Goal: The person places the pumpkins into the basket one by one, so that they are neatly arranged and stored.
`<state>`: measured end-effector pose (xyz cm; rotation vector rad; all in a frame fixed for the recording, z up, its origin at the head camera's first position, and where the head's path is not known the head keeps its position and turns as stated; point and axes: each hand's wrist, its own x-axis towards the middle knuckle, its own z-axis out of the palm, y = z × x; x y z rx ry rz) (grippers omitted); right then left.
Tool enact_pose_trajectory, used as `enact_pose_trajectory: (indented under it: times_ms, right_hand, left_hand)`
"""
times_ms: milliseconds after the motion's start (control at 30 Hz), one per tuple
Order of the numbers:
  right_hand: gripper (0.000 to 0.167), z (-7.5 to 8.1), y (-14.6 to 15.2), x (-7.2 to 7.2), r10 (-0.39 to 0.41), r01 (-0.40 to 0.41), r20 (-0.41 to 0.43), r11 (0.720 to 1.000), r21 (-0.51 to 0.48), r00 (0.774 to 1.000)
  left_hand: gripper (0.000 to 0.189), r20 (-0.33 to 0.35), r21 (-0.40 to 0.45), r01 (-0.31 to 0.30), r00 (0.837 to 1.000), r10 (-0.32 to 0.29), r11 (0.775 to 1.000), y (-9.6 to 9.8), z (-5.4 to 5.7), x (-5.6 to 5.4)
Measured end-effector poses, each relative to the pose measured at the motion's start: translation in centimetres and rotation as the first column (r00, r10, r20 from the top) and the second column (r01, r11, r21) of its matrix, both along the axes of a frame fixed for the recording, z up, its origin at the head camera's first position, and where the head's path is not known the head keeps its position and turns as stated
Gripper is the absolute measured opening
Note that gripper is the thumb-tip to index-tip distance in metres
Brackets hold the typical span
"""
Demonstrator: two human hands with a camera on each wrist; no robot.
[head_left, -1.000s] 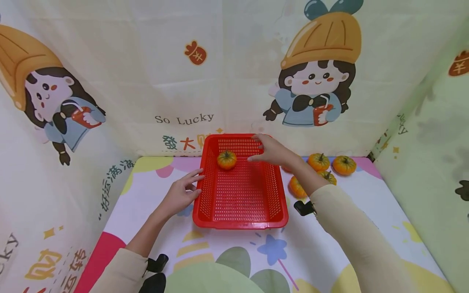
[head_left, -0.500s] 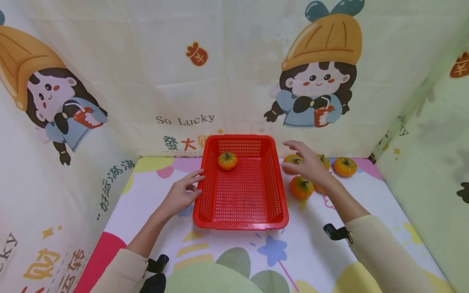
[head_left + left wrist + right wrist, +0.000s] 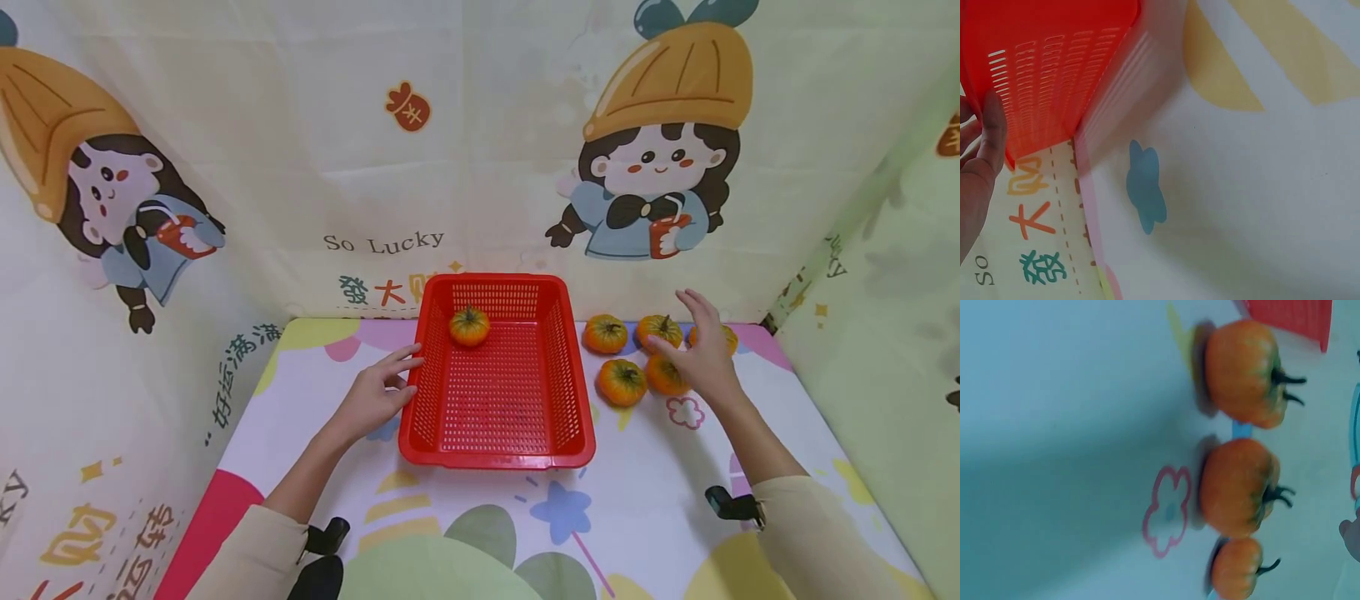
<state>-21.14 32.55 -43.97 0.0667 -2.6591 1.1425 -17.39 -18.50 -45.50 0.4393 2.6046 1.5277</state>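
In the head view, the right hand [image 3: 705, 354] has moved off to the right: 0.5 s ago it was just beside the basket's right side, and now it is above the right-hand pumpkins, its fingers spread and released, holding nothing. Whether it touches a pumpkin, I cannot tell. The left hand [image 3: 375, 394] has stayed at the left rim of the red, rectangular, perforated plastic basket [image 3: 495, 400], its relaxed fingers touching that rim without clenching. The far-left pumpkin on the counter, partly covered by the hand before, now shows whole.

Counted, there are 6 small orange ribbed pumpkins with green stems. The basket holds 1 pumpkin [image 3: 469, 326], at its far left, in the same place as before. The other 5 pumpkins [image 3: 622, 382] lie right of the basket on the pale, colourfully printed counter [image 3: 652, 492], 3 in a far row and 2 in a near row; the right hand partly hides 2 of them. On the cream wall cloth [image 3: 495, 192] are 2 printed cartoon girls in orange hats.

In the left wrist view, fingers lie against the outer wall and rim of the basket, with a blue printed shape [image 3: 1146, 187] on the counter beside it.

In the right wrist view, 3 pumpkins show clearly, with part of the basket past them.
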Motion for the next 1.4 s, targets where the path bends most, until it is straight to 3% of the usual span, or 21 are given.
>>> enact_pose_trajectory:
  times_ms: [267,567,933,1400]
  right_hand:
    - [0.095,-1.9,4.0,-0.7,-0.123,0.123,0.082,0.992,-0.002,0.989]
    - [0.107,-4.1,8.0,-1.8,-0.200,0.214,0.269,0.976,-0.025,0.942]
    - [0.107,-5.4,9.5,-2.8,-0.220,0.252,0.379,0.967,-0.037,0.899]
    - [0.097,-6.3,9.9,-3.8,-0.257,0.285,0.416,0.959,-0.005,0.872]
  left_hand:
    - [0.050,-0.002,-0.027,-0.011,1.000,0.011,1.000,0.0,-0.2,0.0]
    - [0.050,0.001,-0.026,-0.009,1.000,0.009,1.000,0.1,-0.3,0.0]
    - [0.049,0.006,-0.022,-0.011,1.000,0.011,1.000,-0.1,-0.3,0.0]
    - [0.049,0.020,-0.018,-0.007,1.000,0.007,1.000,-0.1,-0.2,-0.1]
